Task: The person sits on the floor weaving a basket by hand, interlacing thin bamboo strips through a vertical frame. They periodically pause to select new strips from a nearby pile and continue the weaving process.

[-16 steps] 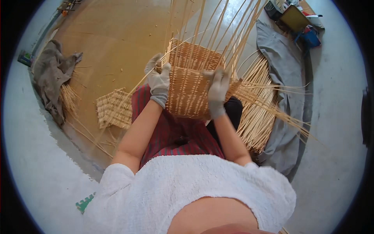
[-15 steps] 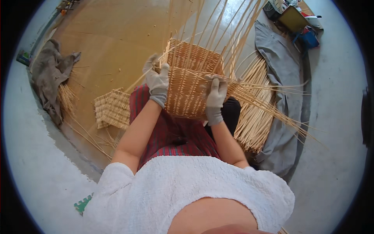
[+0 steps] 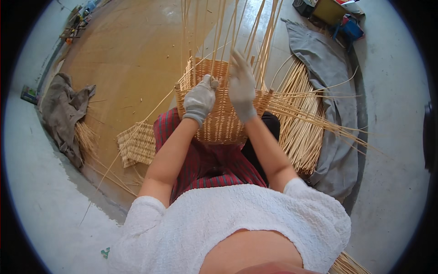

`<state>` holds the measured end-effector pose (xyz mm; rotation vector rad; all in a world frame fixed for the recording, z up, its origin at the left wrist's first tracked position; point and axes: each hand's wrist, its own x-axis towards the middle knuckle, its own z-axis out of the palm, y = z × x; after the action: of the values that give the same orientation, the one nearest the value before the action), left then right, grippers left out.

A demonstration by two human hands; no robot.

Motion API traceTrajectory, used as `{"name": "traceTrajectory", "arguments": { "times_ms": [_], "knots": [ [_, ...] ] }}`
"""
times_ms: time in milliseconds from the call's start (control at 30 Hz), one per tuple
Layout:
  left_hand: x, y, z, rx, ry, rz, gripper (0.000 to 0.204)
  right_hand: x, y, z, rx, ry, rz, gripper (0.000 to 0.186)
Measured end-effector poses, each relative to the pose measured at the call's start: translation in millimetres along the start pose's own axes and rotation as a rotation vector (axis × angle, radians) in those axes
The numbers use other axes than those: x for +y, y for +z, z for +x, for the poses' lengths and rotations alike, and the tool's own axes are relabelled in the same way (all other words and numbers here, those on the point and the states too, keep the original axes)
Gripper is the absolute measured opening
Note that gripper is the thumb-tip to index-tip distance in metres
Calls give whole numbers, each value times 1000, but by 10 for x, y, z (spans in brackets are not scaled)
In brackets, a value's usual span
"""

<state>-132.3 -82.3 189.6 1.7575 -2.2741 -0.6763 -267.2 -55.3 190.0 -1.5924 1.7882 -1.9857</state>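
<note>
Golden-brown woven wicker basket (image 3: 222, 125) above a dark-red striped cloth (image 3: 219, 157)

We look down on the basket, which sits in front of the person's body, its mouth facing up and away, with the cloth spread over the lap beneath it. Long, thin, straw-coloured stakes (image 3: 220, 27) rise from its walls toward the top of the view.

We see the left hand (image 3: 200, 98), in an off-white knitted glove with a grey cuff, closed on the near rim, its fingers curled in; we cannot tell whether it also pinches a stake. The right hand (image 3: 242, 84), gloved alike, is raised in front of the basket, fairly flat, fingers stretched upward beside the stakes. It is blurred, so we cannot say for certain whether the fingertips touch any of them.

Loose pale rods (image 3: 328, 124) fan out to the right from the basket's side. They cross a thick bundle of straw-coloured canes (image 3: 301, 141) lying on a rumpled blue-grey cloth (image 3: 335, 150). To the left we find flat, pale woven panels (image 3: 137, 145) on the smooth brown floor (image 3: 123, 59), and farther out a crumpled dark-grey cloth (image 3: 66, 114). At top right we notice a bright-blue container (image 3: 351, 31).
</note>
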Motion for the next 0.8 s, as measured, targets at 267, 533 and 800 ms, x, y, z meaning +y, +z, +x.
{"name": "traceTrajectory", "arguments": {
  "times_ms": [267,533,800],
  "knots": [
    [0,318,-137,436,269,-273,34,761,-884,-615,17,418,516,34],
    [502,859,-377,229,414,208,80,476,-713,495,-91,-277,-298,55],
    [770,473,-371,-71,290,329,67,217,-1735,-736,0,578,165,55]
  ]
}}
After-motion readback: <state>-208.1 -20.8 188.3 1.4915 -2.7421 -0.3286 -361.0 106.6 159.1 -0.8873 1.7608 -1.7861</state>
